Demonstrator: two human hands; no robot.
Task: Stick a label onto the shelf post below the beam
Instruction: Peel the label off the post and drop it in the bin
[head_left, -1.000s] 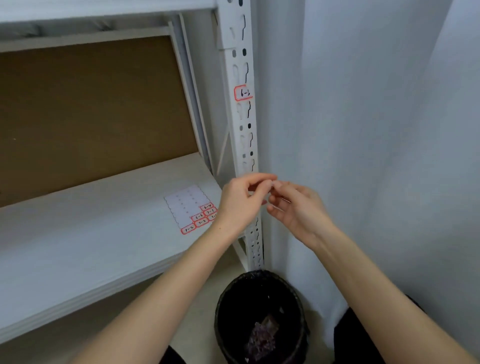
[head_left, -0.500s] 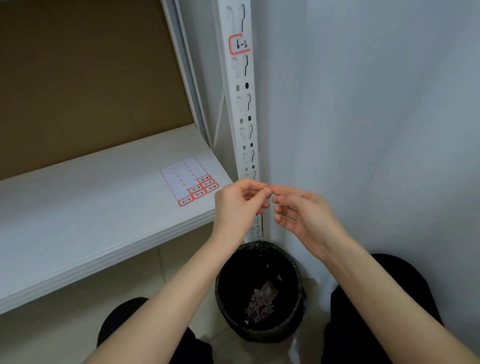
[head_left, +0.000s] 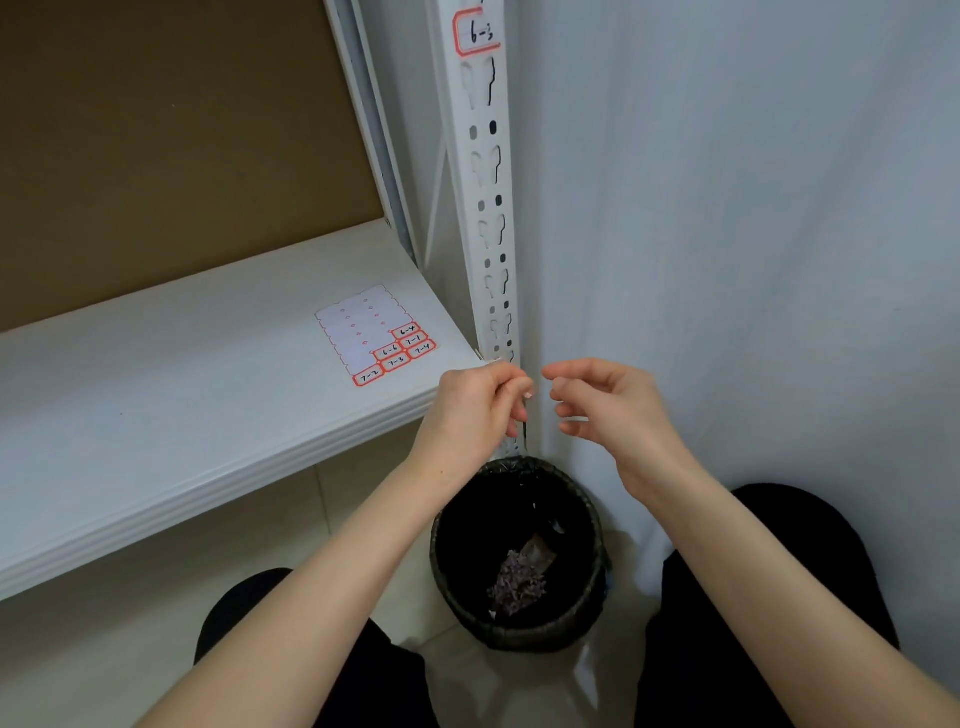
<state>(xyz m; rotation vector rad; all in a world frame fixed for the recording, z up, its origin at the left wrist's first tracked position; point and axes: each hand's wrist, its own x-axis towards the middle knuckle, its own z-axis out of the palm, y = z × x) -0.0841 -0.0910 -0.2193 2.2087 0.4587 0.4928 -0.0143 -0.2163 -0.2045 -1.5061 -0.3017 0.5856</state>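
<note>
Left hand (head_left: 475, 402), right hand (head_left: 618, 402) at post (head_left: 488, 184).

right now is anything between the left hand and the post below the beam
Nothing visible. The left hand is in front of the shelf post just below the beam; the right hand is apart to its right, the bin lower. Whether the left hand pinches a label is too small to tell.

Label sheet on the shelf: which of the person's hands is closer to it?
Left. The left hand hovers just right of the sheet, off the shelf's front corner; the right hand is farther right, past the post.
</note>
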